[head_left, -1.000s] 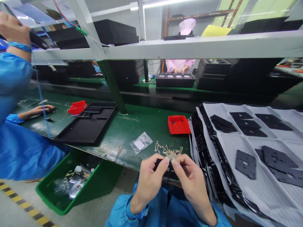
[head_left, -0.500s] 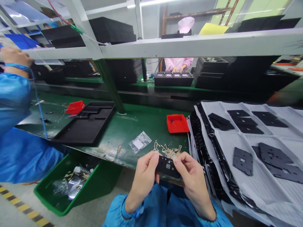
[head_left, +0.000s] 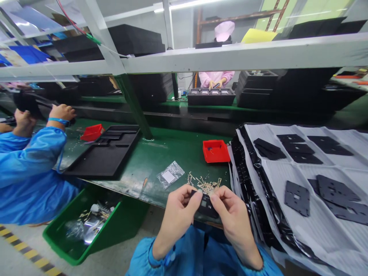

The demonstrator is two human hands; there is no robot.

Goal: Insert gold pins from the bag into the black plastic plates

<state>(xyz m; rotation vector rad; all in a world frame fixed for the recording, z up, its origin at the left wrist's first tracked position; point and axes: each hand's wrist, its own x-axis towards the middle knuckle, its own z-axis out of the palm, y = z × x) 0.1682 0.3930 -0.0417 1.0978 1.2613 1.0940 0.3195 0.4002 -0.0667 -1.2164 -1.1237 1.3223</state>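
Factory assembly line: a long green desk under a white shelf stacked with black foam blocks. Both hands are up at the desk's near edge, on one small black perforated plate. Left hand and right hand pinch it from either side, each grip nearly closed, with the fingertips at its edges; it seems held this way so that the face with the square opening stays uncovered and turned up toward the camera. The plate sits just beyond the desk edge, close to a scatter of tan scraps on the desk. Also nearby on the desk: a clear plastic bag with a white label inside, and a red tray. To the right, white sheets carry more black plates, within easy reach. A green bin of plastic waste sits below the desk on the left. A co-worker's blue sleeve fills the left side, near a black foam tray; nothing blocks the hands.
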